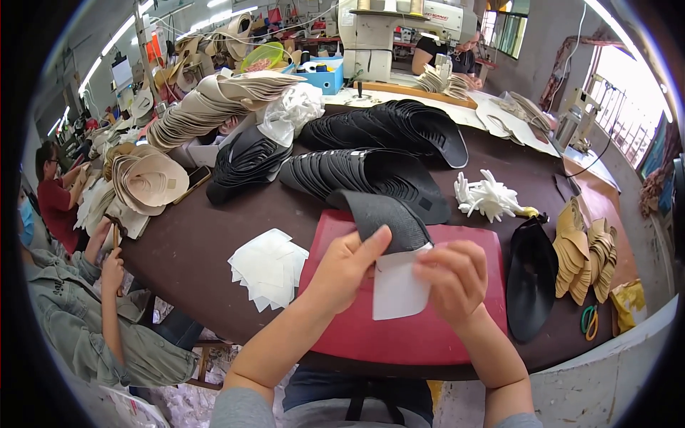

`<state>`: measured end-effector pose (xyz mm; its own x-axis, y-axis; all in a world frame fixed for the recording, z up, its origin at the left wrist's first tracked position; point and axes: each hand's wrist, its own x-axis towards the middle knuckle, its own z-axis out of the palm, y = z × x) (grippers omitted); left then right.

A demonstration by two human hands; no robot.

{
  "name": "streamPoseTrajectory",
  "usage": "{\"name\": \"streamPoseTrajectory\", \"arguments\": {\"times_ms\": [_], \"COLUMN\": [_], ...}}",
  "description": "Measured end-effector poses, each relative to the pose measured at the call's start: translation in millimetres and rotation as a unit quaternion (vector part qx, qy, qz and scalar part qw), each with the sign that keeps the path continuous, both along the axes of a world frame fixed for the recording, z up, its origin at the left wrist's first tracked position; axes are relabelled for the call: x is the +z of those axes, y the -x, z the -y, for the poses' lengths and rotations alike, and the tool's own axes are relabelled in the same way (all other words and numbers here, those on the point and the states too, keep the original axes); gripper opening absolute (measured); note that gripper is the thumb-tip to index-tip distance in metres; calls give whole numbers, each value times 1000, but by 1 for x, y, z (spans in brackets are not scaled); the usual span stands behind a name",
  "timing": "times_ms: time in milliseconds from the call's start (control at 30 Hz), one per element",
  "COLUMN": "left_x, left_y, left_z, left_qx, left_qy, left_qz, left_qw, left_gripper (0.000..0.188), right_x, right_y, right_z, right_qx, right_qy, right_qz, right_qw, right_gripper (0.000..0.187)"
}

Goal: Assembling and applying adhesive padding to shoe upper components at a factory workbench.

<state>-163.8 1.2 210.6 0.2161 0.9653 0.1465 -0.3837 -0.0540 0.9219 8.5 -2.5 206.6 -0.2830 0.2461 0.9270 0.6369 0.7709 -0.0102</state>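
Note:
My left hand (347, 264) and my right hand (451, 277) hold a black shoe insole (382, 215) over a red board (399, 321) on the dark table (193, 246). The left thumb presses on the insole's near end. A white paper-like sheet (397, 285) hangs from that end, pinched by the fingers of my right hand. The insole's far end tilts up and away from me.
White sheets (269, 266) lie in a pile left of the board. Rows of black insoles (364, 171) fan across the table's middle, tan insoles (214, 100) at the back left and tan pieces (589, 250) at the right. White gloves (489, 196), scissors (589, 321), seated people at left.

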Motion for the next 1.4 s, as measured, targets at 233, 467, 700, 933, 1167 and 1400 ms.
{"name": "streamPoseTrajectory", "arguments": {"times_ms": [233,467,700,933,1167,1400], "left_x": [18,20,13,10,-5,9], "left_y": [10,30,17,42,56,49], "left_z": [-13,-21,-3,-6,-15,-4], "left_qx": [-21,-110,-46,-154,-221,-93], "left_qy": [135,86,-55,-32,-39,-20], "left_qz": [99,195,57,39,152,41], "left_qw": [986,971,996,987,963,995], "left_gripper": [35,32,30,34,37,23], "right_x": [2,-10,26,34,30,29], "right_y": [9,-2,8,28,41,40], "right_z": [36,54,39,25,15,11], "right_qx": [81,304,82,97,91,89], "right_qy": [-20,166,308,264,272,259], "right_qz": [106,-319,-292,-219,-259,-157], "right_qw": [991,882,902,934,922,949], "right_gripper": [12,23,24,23,23,33]}}
